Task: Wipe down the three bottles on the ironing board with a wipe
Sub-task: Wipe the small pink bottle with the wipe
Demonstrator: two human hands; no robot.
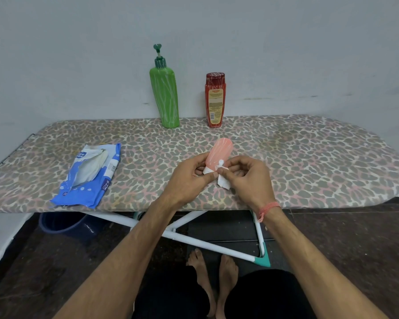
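A small pink bottle (219, 151) with a white cap end points away from me, tilted over the leopard-print ironing board (309, 157). My left hand (189, 178) grips its white cap end. My right hand (247, 178) pinches a crumpled white wipe (224, 183) against the bottle near the cap. A tall green pump bottle (165, 93) stands upright at the board's far edge by the wall. To its right stands a red bottle (215, 100) with a yellow label.
An open blue pack of wipes (88, 176) lies on the board's left part. Under the board are white legs (194, 240) with teal feet, a dark blue bucket (62, 224) at the left, and my bare feet on a dark floor.
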